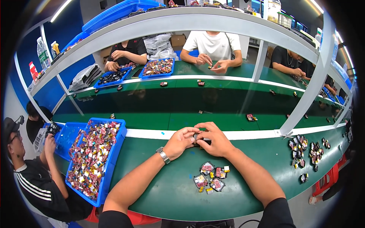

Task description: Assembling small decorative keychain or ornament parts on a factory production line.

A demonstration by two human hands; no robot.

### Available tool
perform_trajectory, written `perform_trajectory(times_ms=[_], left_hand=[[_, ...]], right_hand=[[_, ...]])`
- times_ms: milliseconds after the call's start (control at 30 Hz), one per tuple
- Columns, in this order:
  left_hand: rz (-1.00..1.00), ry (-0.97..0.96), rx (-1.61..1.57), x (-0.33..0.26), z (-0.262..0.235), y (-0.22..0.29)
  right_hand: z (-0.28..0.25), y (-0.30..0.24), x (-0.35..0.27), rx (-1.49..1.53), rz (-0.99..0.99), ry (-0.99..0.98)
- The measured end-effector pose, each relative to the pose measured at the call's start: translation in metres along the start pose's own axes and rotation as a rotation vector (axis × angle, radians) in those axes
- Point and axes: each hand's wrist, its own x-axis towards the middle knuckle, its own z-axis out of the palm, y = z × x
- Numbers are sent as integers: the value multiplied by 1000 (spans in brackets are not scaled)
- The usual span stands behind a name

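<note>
My left hand [177, 143], with a metal watch on its wrist, and my right hand [215, 140] meet over the green bench [152, 171]. Between their fingertips they pinch a small dark electronic part [195, 139], mostly hidden by the fingers. Nearer to me, between my forearms, lies a small group of black housings with red circuit boards [217, 185] and little silver and yellow battery cells.
A blue tray [122, 133] heaped with red boards and cells stands at my left. Several finished-looking assemblies [298, 148] lie in clusters at the right. A white-grey shelf frame [308, 79] spans ahead. Other people work across the bench and at the left.
</note>
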Motion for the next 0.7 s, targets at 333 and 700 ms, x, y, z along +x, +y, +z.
perform_trajectory(times_ms=[333,700], left_hand=[[-8,18,-75,0,-1,0],[36,8,-104,0,-7,-5]], right_hand=[[5,-3,-1,4,-20,31],[13,-6,0,-51,-105,142]])
